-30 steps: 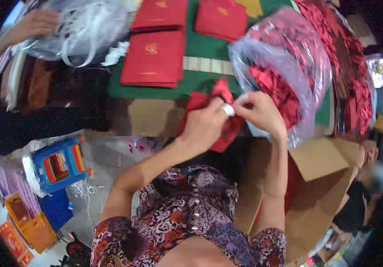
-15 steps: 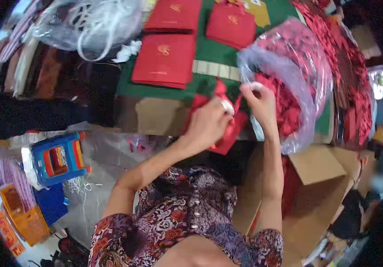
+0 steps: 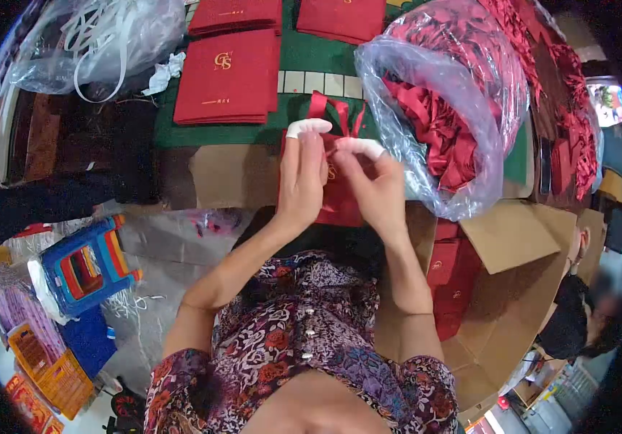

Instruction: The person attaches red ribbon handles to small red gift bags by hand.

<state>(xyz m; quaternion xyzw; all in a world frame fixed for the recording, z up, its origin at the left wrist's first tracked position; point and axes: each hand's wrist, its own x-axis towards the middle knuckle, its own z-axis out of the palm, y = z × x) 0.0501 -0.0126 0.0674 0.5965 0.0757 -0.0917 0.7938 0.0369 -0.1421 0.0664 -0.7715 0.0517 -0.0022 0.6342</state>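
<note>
In front of me at the table's front edge is a small red gift bag (image 3: 334,202) with a gold logo, partly covered by my hands. A red ribbon (image 3: 338,110) rises in loops from its top edge. My left hand (image 3: 301,173) is closed at the bag's top left, thumb against its front, a white cover on one finger. My right hand (image 3: 377,184) pinches the ribbon at the top right of the bag, thumb and white-covered index finger together. The exact grip of the left fingertips is partly hidden.
A clear plastic bag (image 3: 437,87) full of red ribbons lies at the right. Stacked red bags (image 3: 220,87) lie behind on the green surface (image 3: 181,137). Below right stands an open cardboard box (image 3: 499,311) with red bags inside. A blue plastic stool (image 3: 87,271) is lower left.
Both hands have come closer together over the bag, the right moving left and down from the plastic bag's edge. The gift bag now faces me more squarely. My view has shifted slightly.
</note>
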